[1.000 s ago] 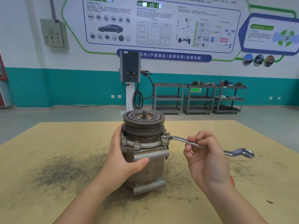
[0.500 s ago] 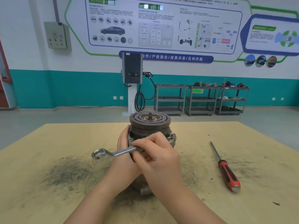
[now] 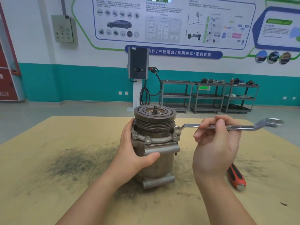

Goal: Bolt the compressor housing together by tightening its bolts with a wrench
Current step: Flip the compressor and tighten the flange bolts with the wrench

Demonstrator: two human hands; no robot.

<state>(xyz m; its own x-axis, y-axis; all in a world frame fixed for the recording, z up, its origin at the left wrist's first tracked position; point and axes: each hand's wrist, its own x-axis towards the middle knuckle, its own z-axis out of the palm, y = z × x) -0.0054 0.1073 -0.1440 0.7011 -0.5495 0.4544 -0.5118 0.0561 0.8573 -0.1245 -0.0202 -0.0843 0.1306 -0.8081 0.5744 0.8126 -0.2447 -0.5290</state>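
Observation:
A grey metal compressor housing (image 3: 159, 163) stands upright on the yellow table (image 3: 48, 200), with a dark grooved pulley (image 3: 155, 113) on top. Several bolts (image 3: 147, 138) sit around its flange. My left hand (image 3: 134, 151) grips the housing from the left, thumb across its front. My right hand (image 3: 214, 143) holds the shaft of a silver wrench (image 3: 227, 127), which points right. The wrench's near end sits on a bolt at the flange's right side (image 3: 177, 129).
A red-and-black screwdriver (image 3: 236, 176) lies on the table right of the housing, partly behind my right wrist. Dark grit is smeared over the table to the left (image 3: 76, 161). Metal shelf carts (image 3: 207, 96) and a charging post (image 3: 138, 65) stand against the far wall.
The wrench has swung from the housing's left front, where my right hand crossed over my left, back to the right side. It now sits on the right flange bolt. My left hand keeps its grip.

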